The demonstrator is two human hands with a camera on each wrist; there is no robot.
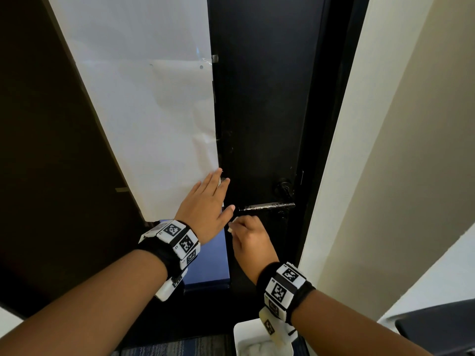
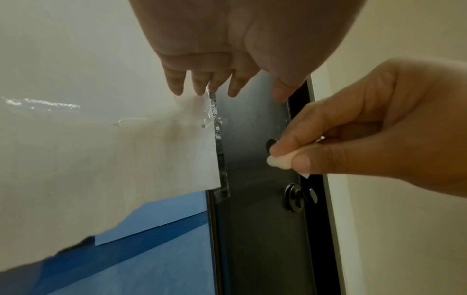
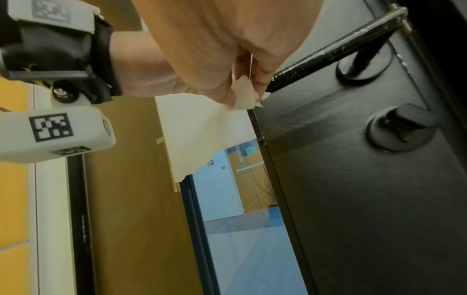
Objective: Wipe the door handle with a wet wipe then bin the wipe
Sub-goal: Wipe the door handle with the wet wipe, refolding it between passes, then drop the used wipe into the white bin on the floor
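A black lever door handle (image 1: 267,206) (image 3: 333,49) sticks out of the black door (image 1: 259,111), its free end pointing left. My right hand (image 1: 248,233) sits just below and left of that free end, fingers curled round a small white wet wipe (image 1: 230,229) (image 2: 280,159) (image 3: 243,95). The wipe pokes out between thumb and fingers, close to the handle tip. My left hand (image 1: 208,204) lies flat with straight fingers against the door's left edge and the white paper (image 1: 154,98) covering the glass panel. A white bin (image 1: 259,340) stands on the floor below my right wrist.
A round thumb-turn lock (image 3: 401,127) (image 2: 298,197) sits below the handle on the door. A cream wall (image 1: 385,150) runs along the right of the door frame. Blue glass (image 1: 213,258) shows under the paper. A dark object (image 1: 437,327) sits at the lower right.
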